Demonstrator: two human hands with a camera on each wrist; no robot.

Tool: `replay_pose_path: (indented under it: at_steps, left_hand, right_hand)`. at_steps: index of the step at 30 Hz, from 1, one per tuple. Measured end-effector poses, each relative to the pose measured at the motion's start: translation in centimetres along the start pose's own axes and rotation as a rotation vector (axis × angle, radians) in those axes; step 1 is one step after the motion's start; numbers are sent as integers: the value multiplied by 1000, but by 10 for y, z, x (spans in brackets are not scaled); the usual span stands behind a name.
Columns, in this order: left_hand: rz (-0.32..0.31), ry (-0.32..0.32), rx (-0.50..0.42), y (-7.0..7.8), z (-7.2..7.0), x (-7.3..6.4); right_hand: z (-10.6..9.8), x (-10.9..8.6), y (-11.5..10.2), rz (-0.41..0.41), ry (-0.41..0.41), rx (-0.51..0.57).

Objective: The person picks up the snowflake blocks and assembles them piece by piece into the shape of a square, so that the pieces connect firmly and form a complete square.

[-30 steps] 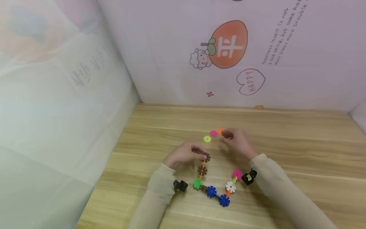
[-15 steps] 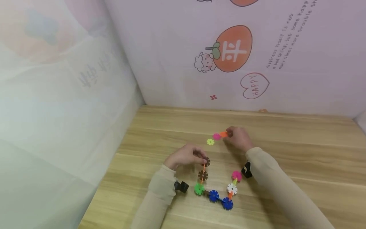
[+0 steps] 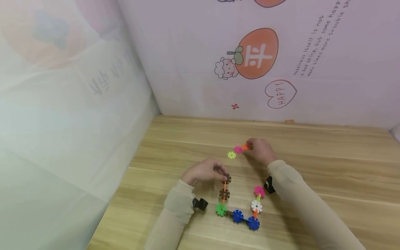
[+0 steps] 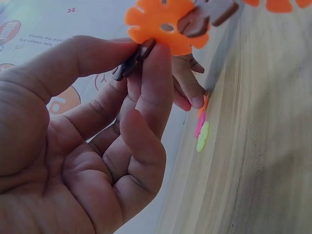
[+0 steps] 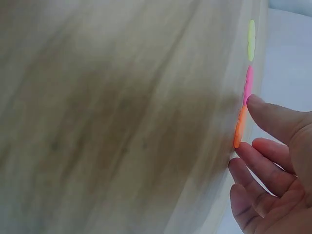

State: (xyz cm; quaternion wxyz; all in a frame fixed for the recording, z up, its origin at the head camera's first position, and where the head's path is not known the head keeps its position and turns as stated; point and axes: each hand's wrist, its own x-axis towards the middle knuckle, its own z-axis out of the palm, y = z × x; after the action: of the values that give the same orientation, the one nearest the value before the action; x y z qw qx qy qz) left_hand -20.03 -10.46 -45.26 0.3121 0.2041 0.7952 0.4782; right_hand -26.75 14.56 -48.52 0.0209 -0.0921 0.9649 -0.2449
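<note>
My left hand (image 3: pixel 206 171) pinches a brown notched disc (image 4: pixel 134 61) between thumb and fingers. That disc ends a U-shaped chain of interlocking plastic snowflake discs; an orange disc (image 4: pixel 163 24) slots into it edge-on. Along the chain come another brown disc (image 3: pixel 224 194), a green disc (image 3: pixel 221 209), two blue discs, a white disc (image 3: pixel 256 206) and a pink disc (image 3: pixel 259 191) at the far end. Farther back, my right hand (image 3: pixel 262 151) grips a loose orange disc (image 5: pixel 240 127) by its edges, thumb on one side and fingers on the other.
Beside the loose orange disc lie a loose pink disc (image 3: pixel 238 149) and a yellow disc (image 3: pixel 231 155), in a row on the wooden table (image 3: pixel 328 163). A printed cloth (image 3: pixel 193 69) hangs behind the table, and another pale sheet (image 3: pixel 78 139) stands along the left.
My right hand has closed in on the loose orange disc, which now sits tilted at its fingertips. The left hand keeps its pinch on the brown disc. The head view has shifted slightly.
</note>
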Motion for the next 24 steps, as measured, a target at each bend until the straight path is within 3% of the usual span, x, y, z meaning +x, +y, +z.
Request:
replay_pose_path:
  at_steps: [7, 12, 24]
  left_hand:
    - [3, 1, 24, 2, 6, 1]
    - [4, 0, 21, 1, 9, 3]
    - [5, -7, 11, -4, 9, 12]
  right_hand:
    - [1, 2, 1, -3, 19, -34]
    - [0, -2, 9, -12, 16, 57]
    - [-7, -33, 30, -4, 24, 199]
